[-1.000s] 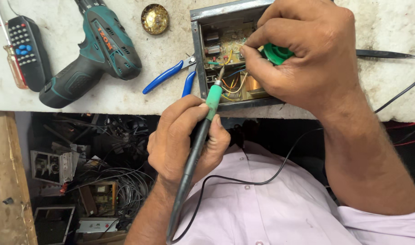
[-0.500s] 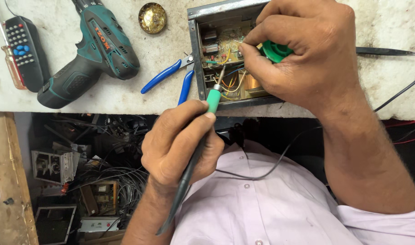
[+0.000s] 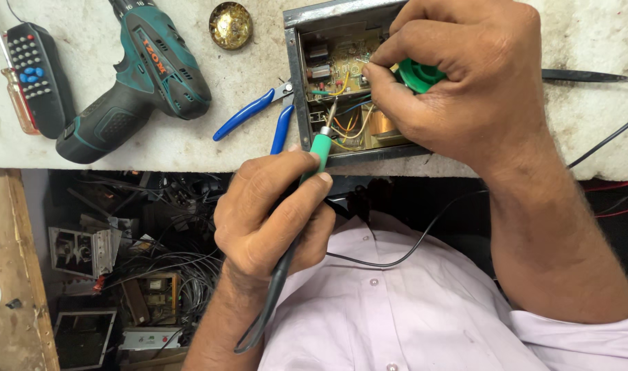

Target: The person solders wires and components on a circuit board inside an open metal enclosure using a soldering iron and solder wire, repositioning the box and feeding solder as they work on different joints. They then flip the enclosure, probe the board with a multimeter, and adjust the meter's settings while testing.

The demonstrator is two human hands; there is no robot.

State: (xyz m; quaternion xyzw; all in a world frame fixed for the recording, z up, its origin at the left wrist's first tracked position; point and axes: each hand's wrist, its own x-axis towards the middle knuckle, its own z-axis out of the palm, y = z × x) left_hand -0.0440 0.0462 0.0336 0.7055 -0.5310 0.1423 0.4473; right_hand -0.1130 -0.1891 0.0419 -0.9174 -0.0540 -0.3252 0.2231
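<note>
The left hand point(image 3: 273, 213) is curling closed around a soldering iron point(image 3: 319, 152), gripping its green collar between thumb and forefinger like a pen, knuckles turned up toward the camera. The iron's black handle and cord are trailing down past the wrist, and its metal tip is angling up into an open metal box point(image 3: 297, 75) sitting at the near edge of the table point(image 3: 156, 148). The tip is resting among coloured wires just below a circuit board point(image 3: 345, 65) inside that box.

The right hand point(image 3: 465, 75) is arching over the box from the right, forearm slanting up from the lower right. Its fingers are closed around a green spool point(image 3: 418, 74), with fingertips pinching down close to the board; whatever is between them is too small to tell.

Blue-handled pliers point(image 3: 255, 113) are lying just left of the box, with a teal cordless drill point(image 3: 146, 75), a black remote point(image 3: 39, 75) and a round brass tin point(image 3: 231, 25) farther left.
</note>
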